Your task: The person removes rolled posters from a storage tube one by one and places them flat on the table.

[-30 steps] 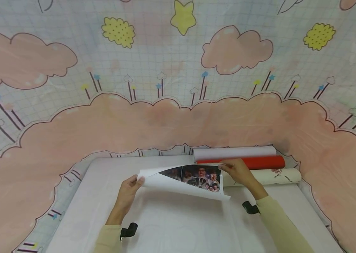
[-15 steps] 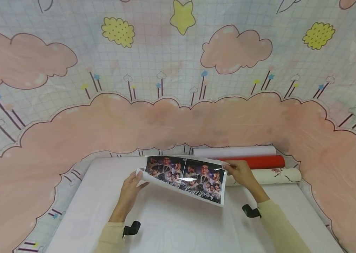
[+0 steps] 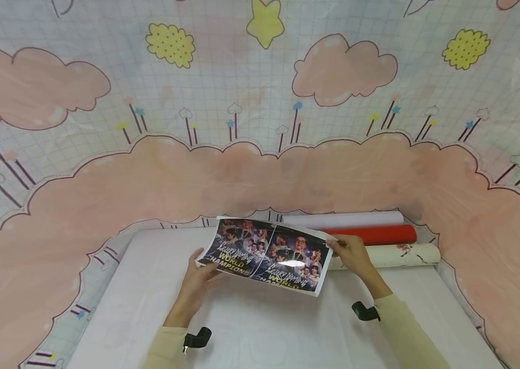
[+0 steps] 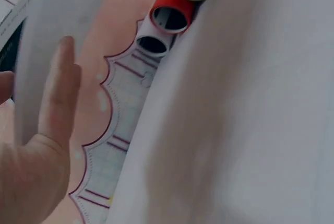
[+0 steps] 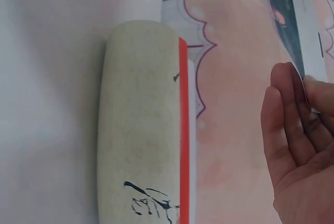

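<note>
A glossy printed poster (image 3: pixel 266 253) with several faces and gold lettering hangs just above the white tabletop (image 3: pixel 260 323), printed side up. My left hand (image 3: pixel 201 269) holds its left corner, fingers straight beneath the sheet and thumb at the edge. In the left wrist view the left hand (image 4: pixel 49 125) lies against the poster's white back (image 4: pixel 36 41). My right hand (image 3: pixel 343 248) pinches the right edge. In the right wrist view the right hand (image 5: pixel 297 130) has thumb and fingers closed on the poster edge (image 5: pixel 292 31).
Three rolls lie at the table's far right: a white roll (image 3: pixel 343 220), a red roll (image 3: pixel 377 234) and a cream floral roll (image 3: pixel 403 255), the cream roll (image 5: pixel 141 125) close beside my right hand. A pink cloud-patterned cloth (image 3: pixel 260 169) surrounds the table.
The poster has turned over from its white back to its printed face and now lies flatter, with more lettering showing. Both hands kept their hold and shifted slightly.
</note>
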Tool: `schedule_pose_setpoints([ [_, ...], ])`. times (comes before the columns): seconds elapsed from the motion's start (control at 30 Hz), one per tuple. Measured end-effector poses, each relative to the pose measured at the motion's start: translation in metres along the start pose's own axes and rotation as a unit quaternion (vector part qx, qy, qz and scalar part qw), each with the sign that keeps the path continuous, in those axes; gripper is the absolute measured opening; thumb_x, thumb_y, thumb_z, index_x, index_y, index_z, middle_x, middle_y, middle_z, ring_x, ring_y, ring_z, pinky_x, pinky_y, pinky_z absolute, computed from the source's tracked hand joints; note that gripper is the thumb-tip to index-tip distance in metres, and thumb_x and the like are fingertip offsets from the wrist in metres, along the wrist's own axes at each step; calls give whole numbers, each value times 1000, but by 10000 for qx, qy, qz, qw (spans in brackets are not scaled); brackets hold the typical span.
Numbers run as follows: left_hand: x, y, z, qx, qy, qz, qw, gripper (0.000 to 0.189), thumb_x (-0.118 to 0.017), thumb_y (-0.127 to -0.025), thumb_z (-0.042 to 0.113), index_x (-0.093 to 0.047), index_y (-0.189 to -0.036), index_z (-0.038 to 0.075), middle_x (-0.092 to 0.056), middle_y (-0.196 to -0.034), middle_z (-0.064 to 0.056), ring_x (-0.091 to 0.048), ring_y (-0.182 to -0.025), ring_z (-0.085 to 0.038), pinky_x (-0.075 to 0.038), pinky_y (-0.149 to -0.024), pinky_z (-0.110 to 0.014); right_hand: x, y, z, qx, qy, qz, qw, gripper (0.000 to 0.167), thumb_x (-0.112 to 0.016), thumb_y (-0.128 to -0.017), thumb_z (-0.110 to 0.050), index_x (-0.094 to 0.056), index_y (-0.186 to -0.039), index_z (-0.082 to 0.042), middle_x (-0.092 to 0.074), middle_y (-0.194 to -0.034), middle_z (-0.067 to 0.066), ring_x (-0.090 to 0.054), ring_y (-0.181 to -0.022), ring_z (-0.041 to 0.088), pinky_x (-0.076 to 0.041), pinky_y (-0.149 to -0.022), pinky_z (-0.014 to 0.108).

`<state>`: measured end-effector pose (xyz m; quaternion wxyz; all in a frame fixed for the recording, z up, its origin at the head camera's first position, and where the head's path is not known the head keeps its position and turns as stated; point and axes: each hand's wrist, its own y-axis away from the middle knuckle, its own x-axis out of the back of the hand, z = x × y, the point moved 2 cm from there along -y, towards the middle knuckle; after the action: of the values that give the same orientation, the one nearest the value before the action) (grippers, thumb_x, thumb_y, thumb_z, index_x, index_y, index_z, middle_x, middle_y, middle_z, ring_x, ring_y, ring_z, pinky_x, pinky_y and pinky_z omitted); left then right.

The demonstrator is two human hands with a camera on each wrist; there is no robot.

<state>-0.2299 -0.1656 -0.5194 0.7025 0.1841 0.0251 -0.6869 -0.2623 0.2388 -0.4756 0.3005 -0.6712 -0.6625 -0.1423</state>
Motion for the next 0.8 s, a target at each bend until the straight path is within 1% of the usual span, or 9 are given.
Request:
schedule_pose_setpoints([
  [0.1, -5, 1, -10, 195, 445, -71, 9988, 78, -54, -97, 5, 0, -152, 15, -42, -138, -17, -65, -104, -16, -55, -95, -41, -2, 2, 4, -92, -124, 92, 9998, 25, -64, -95, -13, -70, -112, 5, -74, -91, 23, -72, -73, 37, -46, -49, 26],
  [0.23, -13, 2, -22, 123, 848, -3, 9963, 59, -51, -99, 5, -19, -149, 5, -51, -128, -11, -66, -102, -16, -54, -97, -41, -7, 4, 7, -98, -263, 37, 9996, 25, -64, -95, -10, -69, -112, 6, -73, -93, 23, -72, -73, 36, -57, -59, 37],
  [0.33, -20, 4, -30, 160, 590, -349, 9975, 53, -50, -99, 6, -30, -148, 6, -55, -128, -11, -67, -105, -19, -53, -98, -45, -12, 5, 7, -82, -311, 28, 9995, 24, -64, -95, -10, -70, -111, 6, -74, -92, 22, -73, -71, 31, -60, -68, 45],
  [0.4, -25, 6, -34, 179, 199, -613, 9978, 52, -51, -99, 6, -33, -147, 6, -56, -132, -14, -67, -107, -21, -53, -98, -47, -14, 6, 6, -51, -344, 70, 9994, 23, -64, -94, -10, -70, -109, 6, -74, -91, 23, -73, -69, 29, -60, -68, 46],
  [0.47, -29, 6, -36, 169, -77, -732, 9971, 52, -52, -98, 6, -33, -147, 6, -55, -136, -17, -68, -109, -21, -53, -97, -47, -16, 6, 6, -56, -420, 84, 9991, 22, -65, -94, -10, -71, -106, 7, -74, -90, 23, -73, -68, 29, -60, -66, 43],
  [0.53, -31, 6, -37, 151, -273, -694, 9971, 51, -51, -98, 6, -33, -145, 5, -55, -135, -18, -68, -108, -19, -55, -94, -42, -19, 6, 6, -60, -441, 71, 9990, 21, -66, -94, -11, -71, -104, 7, -74, -88, 23, -72, -68, 28, -60, -64, 38],
  [0.6, -31, 5, -35, 118, -340, -538, 9979, 48, -51, -98, 5, -35, -143, 4, -58, -131, -17, -68, -104, -17, -58, -89, -37, -21, 6, 6, -120, -459, 10, 9989, 22, -66, -94, -13, -71, -103, 7, -73, -87, 22, -72, -68, 28, -60, -63, 35],
  [0.7, -30, 4, -32, 38, -394, -393, 9984, 45, -49, -97, 2, -37, -141, 1, -62, -123, -13, -68, -98, -14, -58, -83, -33, -24, 6, 8, -250, -436, -90, 9987, 23, -67, -93, -14, -70, -104, 6, -72, -86, 19, -70, -70, 28, -60, -64, 35],
  [0.8, -28, 3, -28, -44, -438, -358, 9984, 44, -48, -96, -1, -38, -139, -1, -65, -116, -10, -69, -95, -14, -58, -81, -34, -25, 6, 9, -333, -484, -200, 9981, 25, -68, -93, -13, -69, -108, 7, -72, -86, 19, -70, -71, 29, -60, -66, 40],
])
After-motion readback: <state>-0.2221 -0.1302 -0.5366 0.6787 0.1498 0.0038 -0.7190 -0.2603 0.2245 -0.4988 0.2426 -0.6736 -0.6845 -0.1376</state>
